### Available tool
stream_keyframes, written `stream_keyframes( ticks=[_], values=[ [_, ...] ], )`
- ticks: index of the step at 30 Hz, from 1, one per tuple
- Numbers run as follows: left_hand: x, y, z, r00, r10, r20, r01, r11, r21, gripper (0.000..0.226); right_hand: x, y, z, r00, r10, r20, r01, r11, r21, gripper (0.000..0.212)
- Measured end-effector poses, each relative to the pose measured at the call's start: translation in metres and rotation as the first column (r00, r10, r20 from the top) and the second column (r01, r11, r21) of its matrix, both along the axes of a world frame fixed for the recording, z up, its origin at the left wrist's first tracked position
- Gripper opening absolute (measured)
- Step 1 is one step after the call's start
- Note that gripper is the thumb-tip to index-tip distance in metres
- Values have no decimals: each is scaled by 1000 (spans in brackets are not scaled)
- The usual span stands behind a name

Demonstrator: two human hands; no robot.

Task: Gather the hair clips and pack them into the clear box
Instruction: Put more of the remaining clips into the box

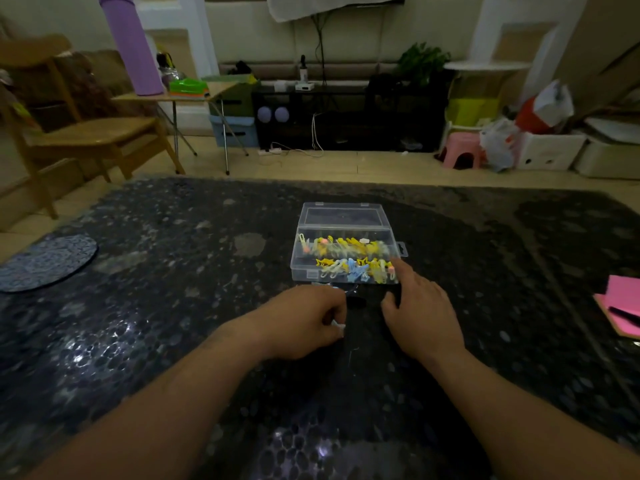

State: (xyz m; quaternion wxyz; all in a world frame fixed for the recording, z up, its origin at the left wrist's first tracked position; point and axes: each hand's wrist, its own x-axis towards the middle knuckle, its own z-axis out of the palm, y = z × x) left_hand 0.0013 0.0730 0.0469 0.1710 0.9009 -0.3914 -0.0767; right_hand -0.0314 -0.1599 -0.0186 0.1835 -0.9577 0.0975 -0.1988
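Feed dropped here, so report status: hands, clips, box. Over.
Left hand pinches small white piece. Right hand open, forefinger at clear box front corner. Lid open, hair clips inside, two rows. Nothing over the box.

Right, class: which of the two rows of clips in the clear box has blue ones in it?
The near row, beside the right hand; the far row is mostly yellow, with no blue showing.

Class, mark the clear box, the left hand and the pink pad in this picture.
clear box (306,274), head view: bare front wall, left end.
left hand (304,320), head view: back of the hand.
pink pad (625,291), head view: its top sheet.
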Motion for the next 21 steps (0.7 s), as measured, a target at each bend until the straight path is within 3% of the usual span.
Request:
stream_keyframes(
  ticks=[4, 9, 14, 21],
  values=[
    [9, 3, 6, 984, 160, -82, -175, 957, -230, 14, 1, -1, -1, 1000, 4, 5, -4, 1000, 0, 65],
    [44, 15, 26, 909, 410, -78, -408, 837, -365, 13, 2, -2, -4, 1000, 3, -21, -3, 1000, -8, 64],
    [80, -16, 30, 910, 410, -61, -413, 885, -217, 10, 1, -2, -3, 1000, -2, -17, 2, 1000, -11, 63],
    [106, -69, 23, 973, 232, -17, -230, 972, 52, 8, 1, -2, -4, 1000, 0, -20, -1, 1000, -12, 65]
  ],
)
